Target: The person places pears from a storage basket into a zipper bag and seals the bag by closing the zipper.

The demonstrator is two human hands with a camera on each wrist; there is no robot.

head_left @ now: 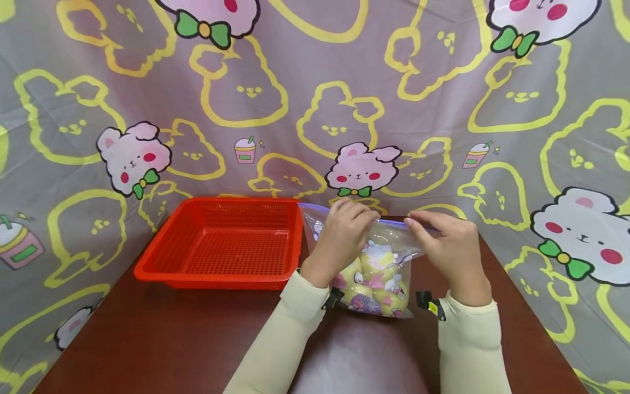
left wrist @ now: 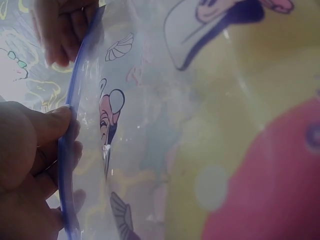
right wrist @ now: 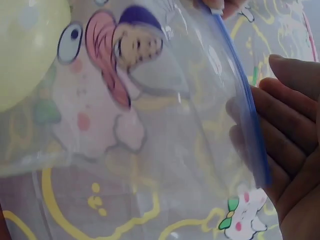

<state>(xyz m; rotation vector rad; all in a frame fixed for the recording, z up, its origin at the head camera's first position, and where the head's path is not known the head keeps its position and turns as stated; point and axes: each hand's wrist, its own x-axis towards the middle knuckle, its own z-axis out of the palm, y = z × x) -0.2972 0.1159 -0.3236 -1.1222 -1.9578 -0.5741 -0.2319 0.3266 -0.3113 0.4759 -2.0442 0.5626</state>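
A clear zip bag [head_left: 379, 273] with cartoon prints and a blue-purple zip strip [left wrist: 68, 150] stands in front of me, several pale yellow round things [right wrist: 30, 45] inside it. My left hand [head_left: 346, 232] pinches the strip, thumb on one side and fingertips on the other. A small white slider [right wrist: 217, 11] shows by its fingertips in the right wrist view. At the bag's right end is my right hand [head_left: 450, 246]; its loosely extended fingers [right wrist: 285, 125] lie behind the strip, and its thumb is held apart from them.
A red plastic basket [head_left: 216, 280] with a perforated bottom stands left of the bag on the dark brown table [head_left: 187, 339]. A cartoon-printed cloth [head_left: 295, 65] hangs behind and at both sides.
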